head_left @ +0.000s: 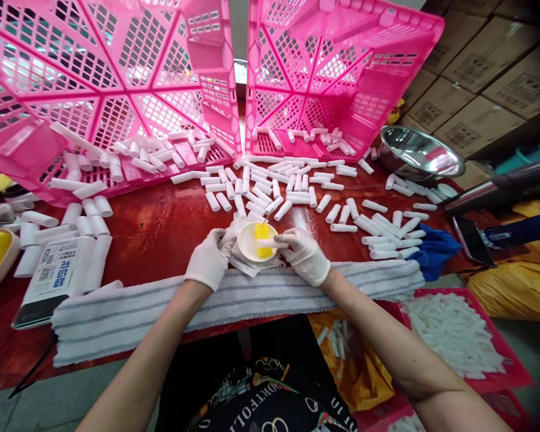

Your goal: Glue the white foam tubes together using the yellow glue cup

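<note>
Both gloved hands met over the small white dish [252,241] on the red tabletop [162,231], left hand [208,258] steadying its rim, right hand [303,255] pinching a white tube [266,243] above yellow contents, which a knock might spill.

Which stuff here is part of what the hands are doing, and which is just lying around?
In use: left hand, right hand, white dish, yellow piece, white tubes, towel.
Lying about: pink crates, steel bowl, blue cloth, phone, cardboard boxes.
</note>
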Available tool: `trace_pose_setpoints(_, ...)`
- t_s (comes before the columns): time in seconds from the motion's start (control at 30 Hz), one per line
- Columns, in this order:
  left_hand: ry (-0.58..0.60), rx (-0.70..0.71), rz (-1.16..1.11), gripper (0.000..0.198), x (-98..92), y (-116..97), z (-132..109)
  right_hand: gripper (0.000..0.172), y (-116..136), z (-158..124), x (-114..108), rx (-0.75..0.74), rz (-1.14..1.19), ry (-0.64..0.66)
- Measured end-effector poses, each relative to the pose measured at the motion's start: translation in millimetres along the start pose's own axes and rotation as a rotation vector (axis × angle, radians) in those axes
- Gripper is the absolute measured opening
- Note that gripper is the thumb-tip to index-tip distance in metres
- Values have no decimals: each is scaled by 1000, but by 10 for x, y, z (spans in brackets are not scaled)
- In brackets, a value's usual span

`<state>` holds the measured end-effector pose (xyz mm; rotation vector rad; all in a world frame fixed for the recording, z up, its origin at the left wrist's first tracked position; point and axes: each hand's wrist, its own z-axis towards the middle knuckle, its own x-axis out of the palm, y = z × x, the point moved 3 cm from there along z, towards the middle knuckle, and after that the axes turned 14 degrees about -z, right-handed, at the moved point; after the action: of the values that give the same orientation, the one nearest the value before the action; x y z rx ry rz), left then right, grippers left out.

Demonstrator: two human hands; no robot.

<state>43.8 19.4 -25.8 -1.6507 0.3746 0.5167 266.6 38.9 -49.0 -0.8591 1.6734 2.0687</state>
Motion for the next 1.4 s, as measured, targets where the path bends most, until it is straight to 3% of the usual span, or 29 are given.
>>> trace_pose_setpoints(0.1,-7,-9,-44,37,-1,5,-4,32,-16,-34,19,-29,-50,-31)
trace_pose_setpoints(0.27,24,11,-132,36,26,67,-26,23,-58,-69,88,-77,-169,-23)
trace_pose_setpoints(0.4,45,44,-206,38,43,142,-51,30,-37,-106,57,-86,-167,-112)
trace_pose_setpoints(0.6,47,44,-268,40,19,106,-137,12,201,-250,-48,-121,-53,-134)
trace_pose_setpoints(0.8,163,74,-536,36,91,-153,-377,31,377,-373,-132,177,384,-95)
trace_pose_setpoints(0.93,182,106,-561,35,61,-319,-522,41,406,-366,-100,251,451,13)
trace_pose_setpoints(1.07,217,60,-436,37,5,-372,-616,37,542,-424,-164,158,237,-61)
trace_pose_setpoints(1.2,211,-12,-242,52,97,-350,-669,32,777,-534,-214,-201,-228,-104)
trace_pose_setpoints(1.3,301,-82,-260,56,295,-337,-732,41,879,-594,-193,-427,-582,-174)
trace_pose_setpoints(1.4,184,-78,-266,56,407,-387,-827,44,957,-608,-164,-449,-666,-310)
